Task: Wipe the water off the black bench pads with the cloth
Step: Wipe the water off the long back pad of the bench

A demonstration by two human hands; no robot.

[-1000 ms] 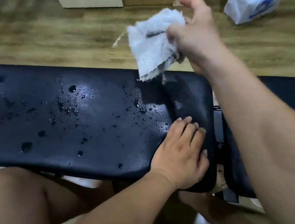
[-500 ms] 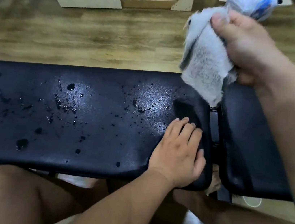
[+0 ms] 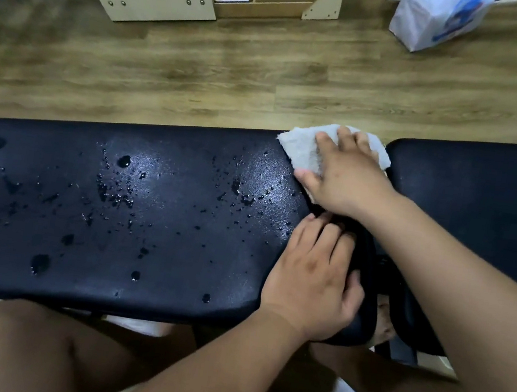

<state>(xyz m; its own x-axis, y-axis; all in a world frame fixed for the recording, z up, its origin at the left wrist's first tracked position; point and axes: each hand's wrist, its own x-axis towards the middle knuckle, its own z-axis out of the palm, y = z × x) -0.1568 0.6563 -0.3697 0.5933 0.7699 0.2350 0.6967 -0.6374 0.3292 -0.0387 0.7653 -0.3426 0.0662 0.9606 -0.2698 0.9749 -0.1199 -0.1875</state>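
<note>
Across the long pad [image 3: 115, 209] on the left of the desk the water drops [image 3: 124, 161] lie as they did a second ago, scattered from the far left end to a cluster near the right end, none of them smeared yet. The left hand [image 3: 311, 279] has not moved: it rests flat on the near right end of that pad, fingers straight and holding nothing, thumb at the pad's end edge, apparently steadying the desk. What has changed is the cloth [image 3: 303, 150]. Half a second ago it hung bunched in the raised right hand above the gap between the pads; now it lies spread on the far right corner of the long pad, and the right hand [image 3: 342, 177] presses down on it with straight, splayed fingers rather than gripping it. The second pad [image 3: 482, 200], further right, shows no clear drops. So the wiping is only now beginning, probably with a sweep leftward through the nearest cluster, and nearly all the water is left to clear.
</note>
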